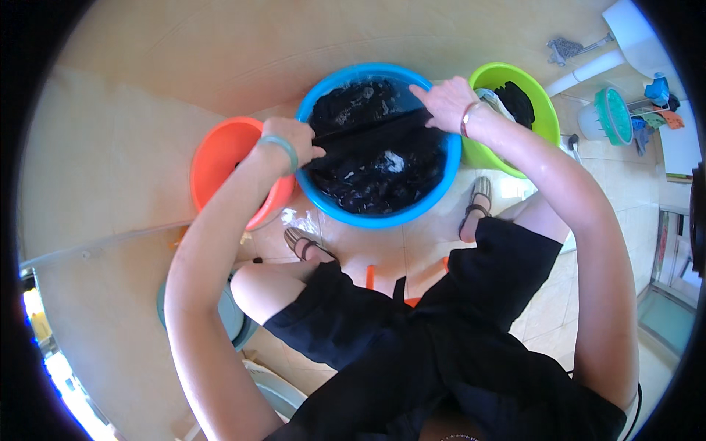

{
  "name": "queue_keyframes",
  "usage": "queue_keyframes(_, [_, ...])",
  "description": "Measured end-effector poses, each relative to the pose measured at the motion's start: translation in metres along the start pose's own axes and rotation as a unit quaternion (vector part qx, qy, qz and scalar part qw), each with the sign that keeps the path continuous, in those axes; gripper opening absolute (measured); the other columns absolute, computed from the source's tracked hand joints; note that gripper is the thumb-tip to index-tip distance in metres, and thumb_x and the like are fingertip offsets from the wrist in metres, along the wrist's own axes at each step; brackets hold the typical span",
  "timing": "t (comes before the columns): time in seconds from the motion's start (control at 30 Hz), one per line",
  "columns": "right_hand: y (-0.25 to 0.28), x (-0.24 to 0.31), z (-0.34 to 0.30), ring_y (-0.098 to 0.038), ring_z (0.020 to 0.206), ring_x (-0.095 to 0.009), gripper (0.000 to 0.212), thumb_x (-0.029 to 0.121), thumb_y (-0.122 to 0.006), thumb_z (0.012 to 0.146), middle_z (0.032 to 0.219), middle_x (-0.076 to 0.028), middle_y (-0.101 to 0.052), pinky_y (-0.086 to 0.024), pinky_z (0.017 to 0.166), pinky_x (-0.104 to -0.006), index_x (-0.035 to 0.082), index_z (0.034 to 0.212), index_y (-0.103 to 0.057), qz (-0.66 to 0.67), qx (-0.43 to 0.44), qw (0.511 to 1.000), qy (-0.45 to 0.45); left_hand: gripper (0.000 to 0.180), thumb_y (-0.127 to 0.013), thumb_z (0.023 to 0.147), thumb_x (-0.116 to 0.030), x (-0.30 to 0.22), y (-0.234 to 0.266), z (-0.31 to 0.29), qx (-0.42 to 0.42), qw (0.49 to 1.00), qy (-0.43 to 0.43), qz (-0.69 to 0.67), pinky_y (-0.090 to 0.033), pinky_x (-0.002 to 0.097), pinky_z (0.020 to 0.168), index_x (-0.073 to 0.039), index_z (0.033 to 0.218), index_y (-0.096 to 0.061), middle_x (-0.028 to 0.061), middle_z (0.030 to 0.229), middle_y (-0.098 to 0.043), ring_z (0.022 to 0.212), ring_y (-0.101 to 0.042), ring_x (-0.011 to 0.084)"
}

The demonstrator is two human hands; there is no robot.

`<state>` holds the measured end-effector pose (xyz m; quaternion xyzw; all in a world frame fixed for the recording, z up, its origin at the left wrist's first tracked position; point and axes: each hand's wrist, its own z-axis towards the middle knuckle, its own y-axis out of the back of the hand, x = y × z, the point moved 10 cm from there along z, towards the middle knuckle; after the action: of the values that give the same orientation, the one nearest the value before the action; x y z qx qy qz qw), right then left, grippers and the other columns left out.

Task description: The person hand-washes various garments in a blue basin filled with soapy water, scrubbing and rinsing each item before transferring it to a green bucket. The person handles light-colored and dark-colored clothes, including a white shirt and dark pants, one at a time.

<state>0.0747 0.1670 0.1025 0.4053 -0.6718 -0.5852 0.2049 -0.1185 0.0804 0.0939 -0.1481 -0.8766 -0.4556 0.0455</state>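
Note:
A blue basin point(379, 220) of dark water stands on the floor in front of me, with black wet cloth and patches of foam in it. Between my hands a black piece of cloth point(368, 138) is pulled out across the basin. At the basin's left rim my left hand point(293, 138), with a pale green bangle on the wrist, is closed on one end of the cloth. My right hand point(447, 106) grips the other end by the right rim, its index finger stretched out. The cloth's lower part merges with the dark water, so what garment it is cannot be told.
An orange-red basin point(213, 158) stands left of the blue one. To the right, a lime-green basin point(546, 110) holds black and white cloth. A white pipe point(588, 72) and a teal-and-white bucket point(614, 117) are at the far right. My sandaled feet flank the blue basin.

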Motion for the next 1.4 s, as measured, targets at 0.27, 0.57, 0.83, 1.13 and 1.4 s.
queue_keyframes(0.27, [0.056, -0.06, -0.001, -0.063, 0.086, -0.016, 0.029, 0.027, -0.064, 0.081, 0.089, -0.004, -0.062, -0.053, 0.07, -0.0331, 0.008, 0.103, -0.067, 0.522, -0.037, 0.845, -0.107, 0.034, -0.067, 0.082, -0.042, 0.035, 0.113, -0.04, -0.288, 0.901, 0.017, -0.325, -0.052, 0.0357, 0.083, -0.015, 0.102, -0.073, 0.0109, 0.094, -0.071, 0.087, -0.068, 0.0251])
queue_keyframes(0.57, [0.163, -0.029, -0.016, -0.062, 0.097, -0.018, 0.043, 0.01, -0.066, 0.083, 0.106, -0.007, -0.064, -0.05, 0.086, -0.0317, 0.005, 0.123, -0.049, 0.749, -0.169, 0.636, 0.08, 0.023, -0.064, 0.092, -0.027, 0.005, 0.186, -0.027, -0.315, 0.612, -0.118, -0.716, -0.051, 0.0227, 0.056, -0.005, 0.099, -0.066, 0.002, 0.086, -0.066, 0.072, -0.063, 0.0103])
queue_keyframes(0.83, [-0.106, -0.014, 0.073, -0.061, 0.102, -0.034, 0.054, 0.023, -0.079, 0.069, 0.109, -0.014, -0.063, -0.051, 0.085, -0.0411, 0.019, 0.119, -0.058, 0.45, -0.21, 0.866, -0.065, 0.067, -0.074, 0.078, -0.042, -0.053, 0.012, 0.133, -0.308, 0.809, -0.042, -0.498, -0.044, 0.0401, 0.098, -0.014, 0.134, -0.05, 0.0223, 0.123, -0.057, 0.118, -0.052, 0.0361])
queue_keyframes(1.13, [-0.273, 0.034, 0.099, -0.029, 0.135, -0.04, 0.07, 0.04, -0.072, 0.078, 0.154, -0.008, -0.022, -0.036, 0.101, -0.0606, 0.034, 0.14, -0.04, 0.374, 0.04, 0.901, -0.214, 0.113, -0.077, 0.068, -0.054, -0.113, -0.136, 0.239, -0.103, 0.972, -0.043, -0.205, -0.013, 0.0583, 0.114, -0.027, 0.154, -0.009, 0.0166, 0.159, 0.0, 0.145, -0.007, 0.0396])
queue_keyframes(1.4, [-0.391, 0.047, 0.129, -0.041, 0.13, -0.041, 0.049, 0.04, -0.056, 0.087, 0.139, -0.019, -0.048, -0.023, 0.11, -0.06, 0.018, 0.13, -0.057, 0.391, 0.212, 0.865, -0.232, 0.075, -0.061, 0.084, -0.045, -0.145, -0.231, 0.315, -0.043, 0.98, 0.003, -0.193, -0.019, 0.0515, 0.115, -0.014, 0.147, -0.034, 0.0199, 0.15, -0.032, 0.141, -0.025, 0.0365])
